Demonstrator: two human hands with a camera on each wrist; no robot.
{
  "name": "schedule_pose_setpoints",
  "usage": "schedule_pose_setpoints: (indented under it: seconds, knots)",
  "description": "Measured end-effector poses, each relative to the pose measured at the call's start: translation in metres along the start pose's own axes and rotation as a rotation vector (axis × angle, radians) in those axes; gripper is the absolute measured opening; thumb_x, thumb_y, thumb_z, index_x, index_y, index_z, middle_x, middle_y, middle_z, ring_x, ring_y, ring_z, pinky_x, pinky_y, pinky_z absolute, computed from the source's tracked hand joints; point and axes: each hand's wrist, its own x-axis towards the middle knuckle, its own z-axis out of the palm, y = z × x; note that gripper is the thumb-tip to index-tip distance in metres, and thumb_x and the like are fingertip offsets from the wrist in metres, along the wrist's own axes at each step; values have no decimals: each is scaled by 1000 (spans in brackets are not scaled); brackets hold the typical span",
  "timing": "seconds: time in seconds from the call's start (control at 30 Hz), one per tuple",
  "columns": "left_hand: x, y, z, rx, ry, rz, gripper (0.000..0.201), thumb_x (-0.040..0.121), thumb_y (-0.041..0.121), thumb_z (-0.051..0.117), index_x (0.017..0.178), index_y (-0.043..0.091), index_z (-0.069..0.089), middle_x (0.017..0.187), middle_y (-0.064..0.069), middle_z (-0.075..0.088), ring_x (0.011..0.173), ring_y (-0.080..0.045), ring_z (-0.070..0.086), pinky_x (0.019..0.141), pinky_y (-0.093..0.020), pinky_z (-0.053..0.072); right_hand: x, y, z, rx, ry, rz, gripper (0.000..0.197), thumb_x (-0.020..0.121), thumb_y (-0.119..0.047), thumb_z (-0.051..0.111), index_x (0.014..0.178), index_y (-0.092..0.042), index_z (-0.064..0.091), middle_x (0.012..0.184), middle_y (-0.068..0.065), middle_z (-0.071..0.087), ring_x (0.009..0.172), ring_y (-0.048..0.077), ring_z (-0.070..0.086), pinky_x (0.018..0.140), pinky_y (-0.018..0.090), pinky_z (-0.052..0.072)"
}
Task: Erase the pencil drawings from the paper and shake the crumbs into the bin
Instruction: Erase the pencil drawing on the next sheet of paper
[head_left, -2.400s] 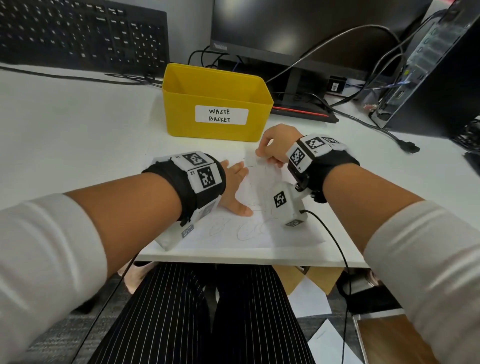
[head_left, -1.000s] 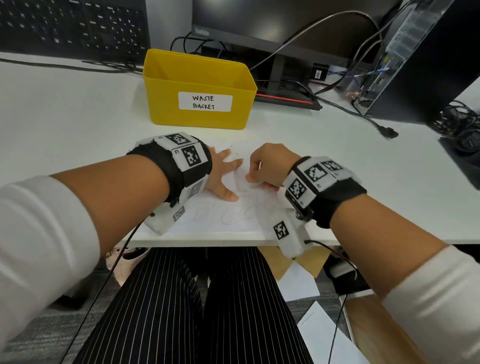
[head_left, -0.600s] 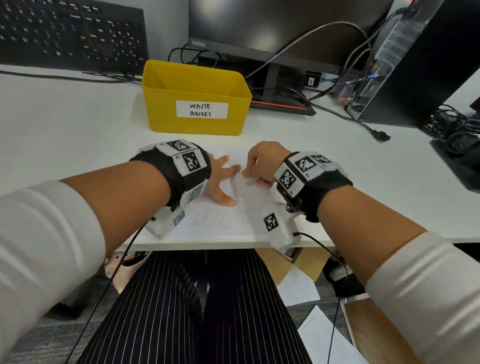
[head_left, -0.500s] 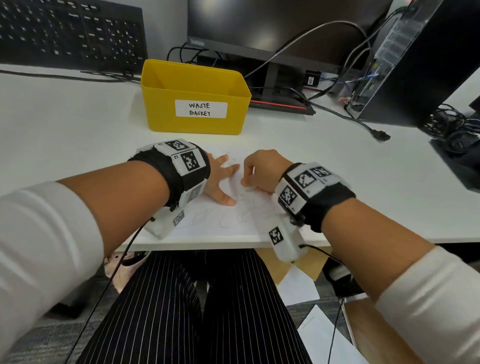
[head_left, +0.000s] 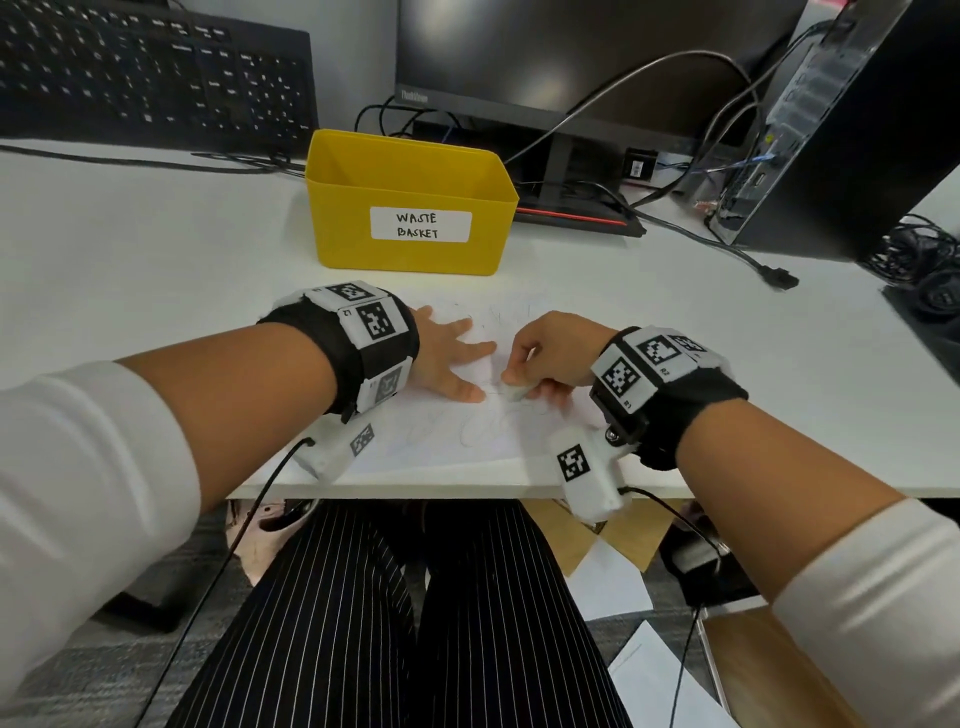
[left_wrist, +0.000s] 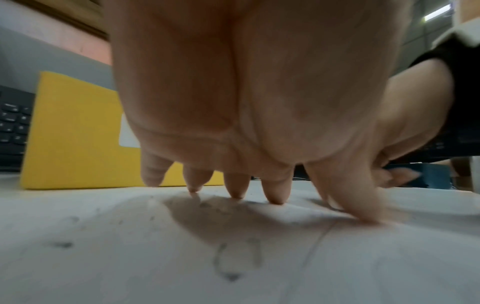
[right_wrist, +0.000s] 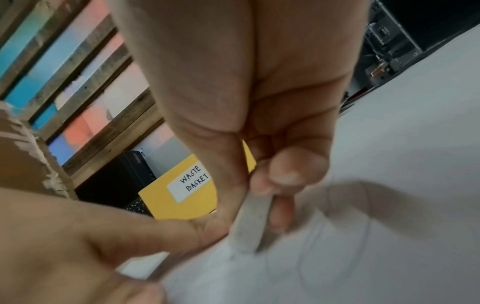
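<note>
L hand (head_left: 447, 358) flat, fingers (left_wrist: 276, 190) splayed, pressing down; R hand (head_left: 556, 353) curled, pinching.

Pretty clearly an office: a white desk (head_left: 156, 249) is carrying a black keyboard (head_left: 150, 73), a monitor (head_left: 571, 62) and a PC tower (head_left: 857, 119), with cables (head_left: 675, 218) trailing everywhere and headphones (head_left: 930, 270) lying off to one side.

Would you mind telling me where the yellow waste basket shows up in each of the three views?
Head: the yellow waste basket stands upper centre, on the desk beyond both hands.
Left wrist: it fills the left side, behind the spread fingers.
Right wrist: a tilted corner shows at centre, behind the thumb.
Shared landmark: its white label, readable in head and right wrist views, partly hidden in the left.
</note>
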Motion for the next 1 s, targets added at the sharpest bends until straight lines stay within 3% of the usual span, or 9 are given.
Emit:
schedule_pose_setpoints:
  seconds: [0.13, 0.27, 0.37, 0.43, 0.57, 0.67, 0.83, 1.0]
  knots:
    - [1, 0, -1, 14, -11, 7, 77, 89, 67, 29, 147, 38, -14, 156, 4, -20, 143, -38, -12, 114, -51, -1, 8, -9, -5, -14, 81, -7, 17, 89, -12, 61, 72, -13, 57, 61, 2, 62, 45, 14, 54, 66, 34, 55]
    - [8, -5, 5, 68, 23, 14, 87, 84, 71, 36, 146, 38, -15, 157, 2, -19, 143, -38, -15, 114, -55, -2, 15, -17, -2, -23, 120, -21, 12, 88, -10, 61, 76, -12, 61, 47, -6, 60, 29, 0, 51, 51, 21, 52]
    - [10, -6, 6, 112, 43, -1, 89, 82, 75, 33, 147, 36, -14, 157, 4, -19, 144, -32, -15, 115, -55, -4, 14, -17, 4, -51, 206, -39, 20, 87, -13, 61, 68, -16, 58, 29, -12, 51, 30, 2, 50, 45, 19, 44]
    - [9, -5, 5, 71, 24, 5, 89, 82, 73, 36, 146, 37, -16, 156, 4, -20, 144, -34, -11, 114, -53, -1, 7, -14, 7, -84, 191, -59, 20, 86, -13, 61, 67, -17, 58, 32, -7, 52, 32, 5, 50, 49, 22, 49]
    - [6, -3, 3, 16, 1, -4, 89, 84, 69, 37, 146, 37, -18, 155, 3, -23, 144, -37, -8, 115, -48, 2, -5, -8, 4, -62, 2, -40, 8, 85, -11, 63, 77, -10, 64, 61, 6, 62, 43, 14, 56, 60, 34, 56]
    - [3, -1, 2, 10, 3, -37, 81, 88, 67, 31, 147, 36, -15, 156, 1, -20, 144, -39, -2, 115, -48, 4, -3, -6, 3, 40, 2, 14, 10, 88, -9, 60, 78, -8, 62, 64, 8, 62, 53, 21, 58, 66, 36, 58]
    - [-8, -1, -5, 59, -34, -57, 58, 102, 44, 17, 150, 28, -10, 157, -9, -13, 145, -32, 10, 115, -37, 14, 4, 5, 3, 247, 101, 64, 27, 93, 2, 47, 68, -10, 48, 61, 9, 51, 49, 17, 46, 47, 20, 45]
    - [-23, -5, -5, 225, -118, -33, 67, 101, 43, 27, 148, 25, -16, 157, -13, -13, 144, -30, 14, 111, -35, 22, 17, 8, -11, 297, 142, 56, 28, 92, 5, 48, 68, -10, 46, 61, 8, 51, 27, 1, 43, 38, 13, 38]
